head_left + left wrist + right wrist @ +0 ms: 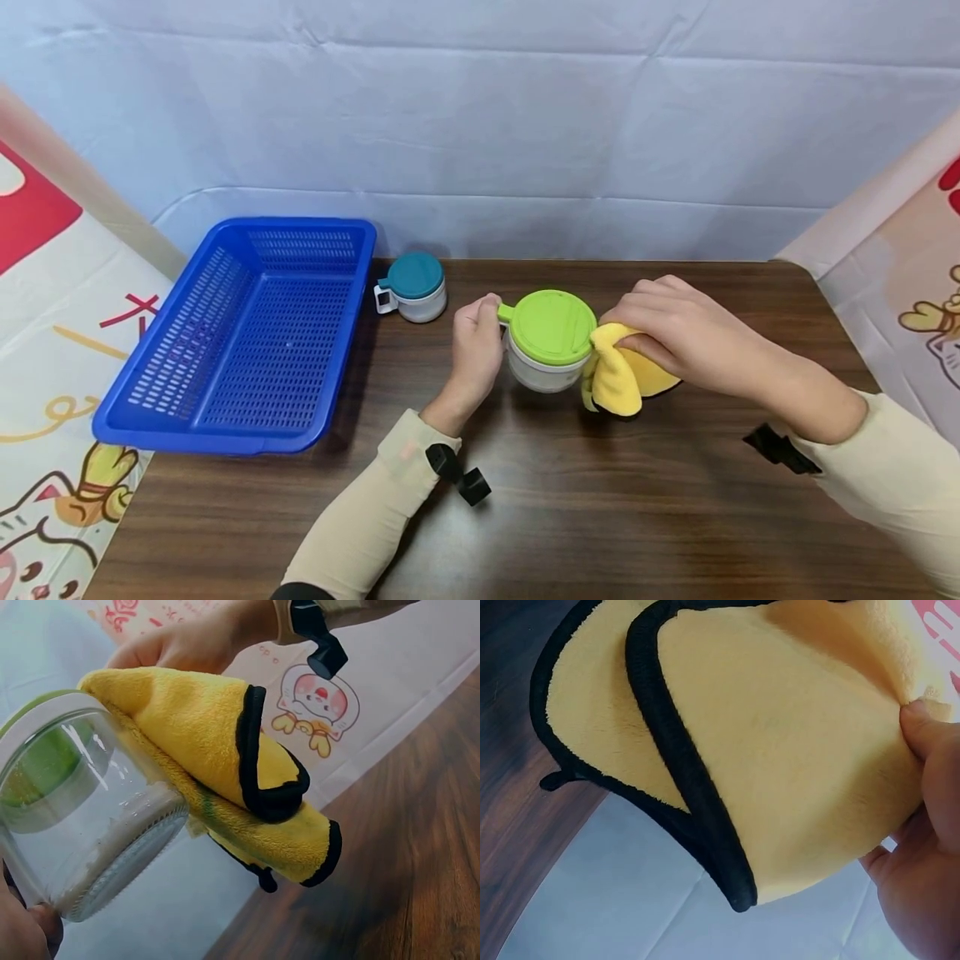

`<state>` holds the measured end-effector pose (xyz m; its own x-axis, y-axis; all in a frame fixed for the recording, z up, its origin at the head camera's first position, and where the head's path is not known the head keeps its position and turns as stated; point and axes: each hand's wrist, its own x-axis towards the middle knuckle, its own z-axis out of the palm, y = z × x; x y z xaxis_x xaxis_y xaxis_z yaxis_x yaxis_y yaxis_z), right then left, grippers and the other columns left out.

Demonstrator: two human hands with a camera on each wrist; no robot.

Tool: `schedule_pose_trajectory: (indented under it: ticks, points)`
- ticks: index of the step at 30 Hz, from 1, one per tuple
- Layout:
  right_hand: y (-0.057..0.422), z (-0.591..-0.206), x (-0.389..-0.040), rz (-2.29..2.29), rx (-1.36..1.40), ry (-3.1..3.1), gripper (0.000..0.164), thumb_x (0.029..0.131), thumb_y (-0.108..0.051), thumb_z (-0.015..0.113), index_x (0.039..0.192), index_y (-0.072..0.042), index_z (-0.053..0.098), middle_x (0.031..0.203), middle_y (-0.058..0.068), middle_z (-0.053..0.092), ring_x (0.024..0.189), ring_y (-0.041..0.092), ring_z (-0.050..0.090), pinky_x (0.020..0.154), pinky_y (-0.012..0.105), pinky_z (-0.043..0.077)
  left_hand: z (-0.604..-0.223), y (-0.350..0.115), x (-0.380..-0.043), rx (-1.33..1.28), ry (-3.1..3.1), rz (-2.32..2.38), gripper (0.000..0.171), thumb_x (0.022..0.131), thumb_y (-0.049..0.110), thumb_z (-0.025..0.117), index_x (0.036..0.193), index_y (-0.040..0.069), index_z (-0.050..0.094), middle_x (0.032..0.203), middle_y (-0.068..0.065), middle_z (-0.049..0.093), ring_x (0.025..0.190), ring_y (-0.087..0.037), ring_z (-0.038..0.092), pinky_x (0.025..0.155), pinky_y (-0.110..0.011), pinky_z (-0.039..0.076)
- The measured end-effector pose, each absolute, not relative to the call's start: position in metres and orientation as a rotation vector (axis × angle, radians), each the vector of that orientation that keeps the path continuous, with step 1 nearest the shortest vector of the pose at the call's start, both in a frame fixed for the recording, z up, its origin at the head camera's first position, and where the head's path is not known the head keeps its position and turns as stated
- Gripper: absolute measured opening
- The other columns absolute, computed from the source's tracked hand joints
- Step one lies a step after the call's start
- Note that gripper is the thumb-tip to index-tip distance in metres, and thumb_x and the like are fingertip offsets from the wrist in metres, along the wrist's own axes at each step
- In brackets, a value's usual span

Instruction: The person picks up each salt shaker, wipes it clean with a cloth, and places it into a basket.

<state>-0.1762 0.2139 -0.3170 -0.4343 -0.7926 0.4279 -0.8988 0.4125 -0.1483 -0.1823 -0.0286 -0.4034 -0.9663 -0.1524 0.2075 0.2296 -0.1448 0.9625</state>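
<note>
On the brown tabletop (570, 525), a blue basket (210, 442) fills the far-left corner. In from the right edge comes the right hand (667, 329), palm down, pinching a yellow, black-trimmed cloth (622, 387) against a see-through jar (553, 329), green-lidded, over the far half. The left hand (477, 342), fingers curled, grips its handle side! A smaller teal-lidded jar (417, 287) stands near the far edge.

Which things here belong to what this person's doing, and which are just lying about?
In use:
green-lidded jar, held by the left hand
yellow cloth, held against the jar by the right hand

Apparently just standing by, untouched:
blue basket
teal-lidded jar
</note>
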Motion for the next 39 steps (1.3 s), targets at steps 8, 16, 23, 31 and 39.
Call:
schedule_pose_trajectory:
  ticks: [8,16,23,31,39]
  points:
    - [0.214,-0.318,-0.177,0.471,1.422,-2.443,0.012,0.096,-0.020,0.065,0.106,-0.015,0.067,0.097,-0.011,0.066,0.088,0.012,0.056,0.086,0.036,0.039,-0.401,-0.031,-0.182,-0.088,-1.937,-2.174,0.039,0.097,0.008,0.038,0.059,0.001,0.043,0.052,0.003,0.035,0.047,-0.011,0.033,0.046,-0.022,0.025]
    - [0.210,-0.321,-0.183,0.450,1.364,-2.463,0.025,0.084,0.002,0.072,0.103,-0.014,0.064,0.092,-0.009,0.062,0.082,0.013,0.053,0.078,0.032,0.040,-0.401,-0.030,-0.182,-0.132,-1.945,-2.164,0.039,0.096,0.006,0.037,0.057,0.010,0.041,0.053,0.003,0.034,0.050,-0.011,0.032,0.049,-0.022,0.025]
    - [0.207,-0.325,-0.190,0.395,1.297,-2.457,0.025,0.086,0.002,0.071,0.102,-0.015,0.062,0.087,-0.007,0.058,0.080,0.013,0.052,0.067,0.033,0.046,-0.402,-0.028,-0.181,-0.153,-1.954,-2.141,0.038,0.095,0.006,0.038,0.057,0.008,0.041,0.054,0.003,0.033,0.050,-0.011,0.031,0.049,-0.023,0.024]
    - [0.205,-0.325,-0.195,0.308,1.205,-2.462,0.018,0.089,-0.005,0.068,0.103,-0.016,0.063,0.085,-0.004,0.058,0.073,0.016,0.055,0.053,0.035,0.045,-0.402,-0.023,-0.181,-0.175,-1.936,-2.122,0.039,0.095,0.005,0.039,0.056,0.006,0.039,0.055,0.004,0.031,0.053,-0.010,0.029,0.051,-0.023,0.023]
    - [0.198,-0.323,-0.198,0.307,1.158,-2.472,0.007,0.093,-0.012,0.062,0.099,-0.015,0.062,0.079,-0.004,0.056,0.066,0.016,0.050,0.049,0.033,0.039,-0.402,-0.022,-0.181,-0.172,-1.932,-2.109,0.039,0.096,0.004,0.039,0.057,0.007,0.040,0.056,0.004,0.030,0.054,-0.010,0.028,0.053,-0.023,0.024]
